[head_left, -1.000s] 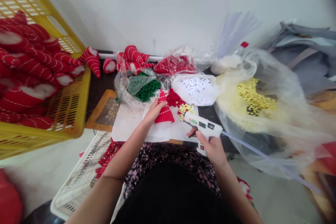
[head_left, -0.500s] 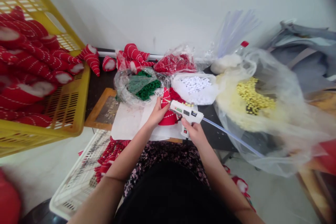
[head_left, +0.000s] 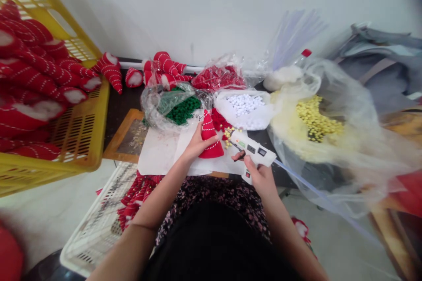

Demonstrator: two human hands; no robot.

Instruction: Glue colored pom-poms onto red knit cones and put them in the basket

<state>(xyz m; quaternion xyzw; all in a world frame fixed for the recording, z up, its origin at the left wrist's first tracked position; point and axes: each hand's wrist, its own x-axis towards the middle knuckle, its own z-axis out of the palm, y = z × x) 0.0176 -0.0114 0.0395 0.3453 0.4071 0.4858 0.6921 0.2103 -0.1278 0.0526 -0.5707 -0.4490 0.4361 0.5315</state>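
My left hand (head_left: 198, 144) grips a red cone hat (head_left: 211, 147) with white dashed stitching, over white paper (head_left: 158, 151). In my right hand (head_left: 260, 175) is a white glue gun (head_left: 252, 148), a long clear glue stick (head_left: 303, 182) trailing from its back. The gun's nozzle end is to the right of the cone, near small yellow balls (head_left: 227, 135). Behind the cone lie a bag of green balls (head_left: 183, 107), red balls (head_left: 219, 119) and a bag of white balls (head_left: 245, 104).
A yellow crate (head_left: 95, 140) of stuffed red cones stands at left, above a white basket (head_left: 82, 232). At right is a large clear bag (head_left: 362, 140) with yellow balls. Red cones (head_left: 168, 63) and a bag of red pieces (head_left: 219, 77) lie by the wall.
My right hand has moved the glue gun to the right and slightly down, away from the cone. More of the cone and the yellow balls now shows. My left hand still holds the cone.
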